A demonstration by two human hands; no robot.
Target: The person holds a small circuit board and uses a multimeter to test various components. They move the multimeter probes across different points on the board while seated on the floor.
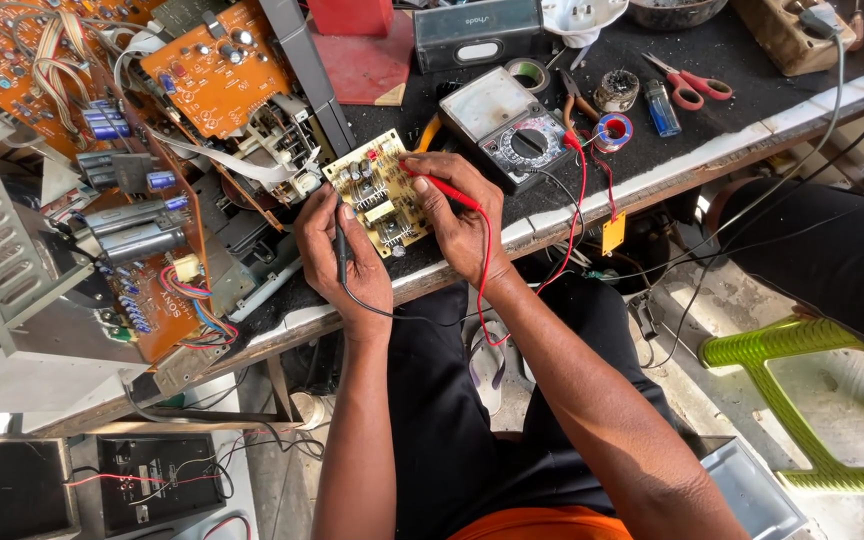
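A small yellowish circuit board point(377, 190) with several components lies tilted at the workbench's front edge. My left hand point(337, 255) grips a black test probe point(341, 245) whose tip touches the board's left edge. My right hand point(457, 215) pinches a red test probe point(442, 188), its tip on the board's upper right part. Red and black leads run from both probes to an analog multimeter point(507, 125) lying just behind the board.
An opened amplifier chassis with orange circuit boards point(217, 70) and capacitors fills the bench's left side. Scissors with red handles point(687, 85), a solder reel point(614, 130), a blue lighter point(662, 108) and tape lie at the right. A green stool point(802, 340) stands on the floor.
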